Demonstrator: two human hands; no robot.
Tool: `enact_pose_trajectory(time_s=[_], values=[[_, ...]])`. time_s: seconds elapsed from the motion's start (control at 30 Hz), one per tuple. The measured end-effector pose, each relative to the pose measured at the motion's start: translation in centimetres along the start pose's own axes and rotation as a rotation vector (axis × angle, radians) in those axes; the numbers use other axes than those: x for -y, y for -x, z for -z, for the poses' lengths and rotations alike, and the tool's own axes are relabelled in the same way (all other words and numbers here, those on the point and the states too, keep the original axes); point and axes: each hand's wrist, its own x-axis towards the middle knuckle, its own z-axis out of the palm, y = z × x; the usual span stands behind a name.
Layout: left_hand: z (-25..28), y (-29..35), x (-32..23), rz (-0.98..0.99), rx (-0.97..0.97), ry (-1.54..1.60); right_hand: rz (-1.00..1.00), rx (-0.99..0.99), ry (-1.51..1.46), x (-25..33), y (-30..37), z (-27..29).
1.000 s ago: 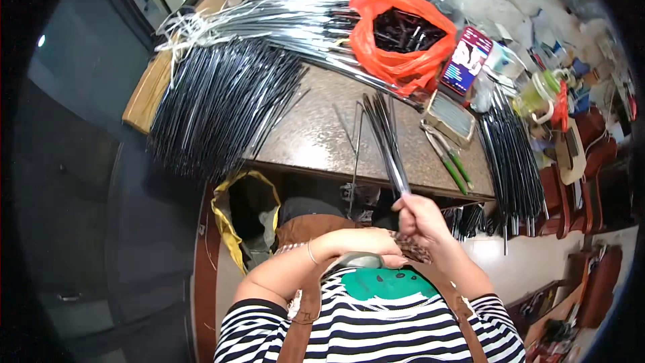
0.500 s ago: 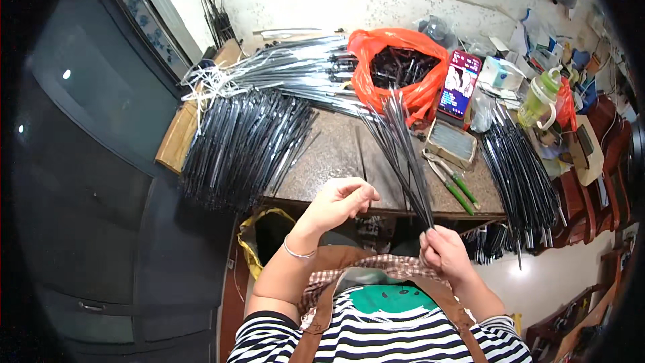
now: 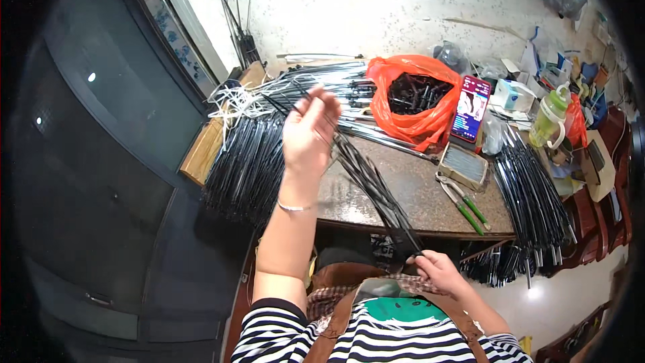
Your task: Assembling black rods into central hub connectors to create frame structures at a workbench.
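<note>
My right hand (image 3: pixel 437 270) is closed around the near end of a bundle of thin black rods (image 3: pixel 376 191). The bundle slants up and left over the brown speckled tabletop (image 3: pixel 423 191). My raised left hand (image 3: pixel 309 133), a bracelet on its wrist, is at the far end of these rods. Motion smears its bent fingers, so whether they grip any rods is unclear. Dark thin tips show just left of that hand. Beneath and beside my left forearm lies a thick pile of black rods (image 3: pixel 245 168). Silvery rods (image 3: pixel 329 77) lie behind it with white ties (image 3: pixel 235 104).
A red plastic bag (image 3: pixel 420 64) holding small dark parts stands at the back, beside a propped phone (image 3: pixel 469 111). Nearer are a small box (image 3: pixel 463 165) and green-handled pliers (image 3: pixel 465 207). Another rod pile (image 3: pixel 534 195) overhangs the right edge, near a green bottle (image 3: pixel 549 117).
My left hand has risen and moved forward to the bundle's far end. The bundle has swung leftward, its near end still in my right hand. The view has shifted slightly.
</note>
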Motion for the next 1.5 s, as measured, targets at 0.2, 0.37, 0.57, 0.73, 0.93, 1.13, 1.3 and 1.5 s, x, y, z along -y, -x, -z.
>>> enact_pose_trajectory(time_s=[0.2,0.37,0.57,0.73,0.93,1.13,1.3,1.5], values=[[0.4,-1.0,-2.6,-0.086,0.032,-0.023,-0.108,-0.057,-0.086,0.3,-0.2,0.5],[-0.6,2.5,-2.1,0.063,0.057,-0.342,0.092,-0.103,-0.211,3.4,0.2,0.2],[-1.1,6.5,3.5,0.306,0.082,-0.305,0.254,0.034,-0.263,6.3,-0.3,-1.7],[-2.2,6.1,3.4,0.415,0.098,-0.136,-0.014,0.220,-0.230,4.1,-1.6,-3.0],[-1.6,5.7,3.3,0.404,0.093,-0.299,0.321,-0.009,-0.284,3.7,-2.2,-3.4],[-1.1,4.1,1.7,0.292,0.003,-0.145,0.187,0.033,-0.029,3.1,-3.7,-3.3],[0.6,2.0,-1.6,0.098,-0.014,-0.112,0.330,-0.196,0.709,-1.0,-4.5,-1.8],[1.3,2.1,-4.7,-0.049,-0.040,-0.294,-0.173,0.105,0.011,-1.3,-6.4,-2.7]])
